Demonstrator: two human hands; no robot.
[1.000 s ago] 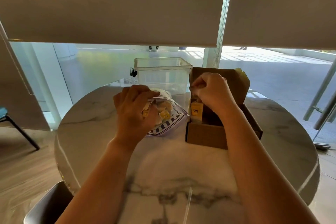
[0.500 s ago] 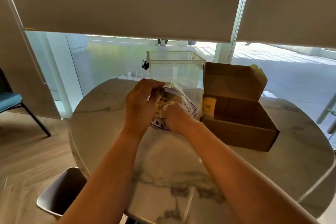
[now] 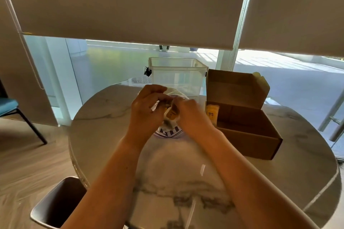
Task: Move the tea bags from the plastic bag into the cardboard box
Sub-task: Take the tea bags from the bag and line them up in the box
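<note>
Two hands meet over the plastic bag [image 3: 168, 132] near the middle of the marble counter [image 3: 167, 182], and we see our left hand [image 3: 147, 111] with its grip clenched on the bag's upper edge, holding the mouth up, much as it did half a second ago. Our right hand [image 3: 189, 115] has changed more: half a second ago it was sunk into the bag with its knuckles low, and now it has risen to the opening with a tea bag [image 3: 172, 114] pinched in its grip, the yellow packet showing between the two hands at the bag's mouth. A second ago that same hand was over the cardboard box [image 3: 249, 135]; now it is back beside the bag, just left of the box. The box sits to the right of the bag with its lid [image 3: 236, 87] standing open, and one yellow tea bag [image 3: 212, 115] stands upright against its near-left inner corner, where it was before. How many tea bags remain inside the plastic bag we cannot tell, since the hands cover most of it. Behind the bag stands a clear plastic container [image 3: 176, 78], unmoved.
</note>
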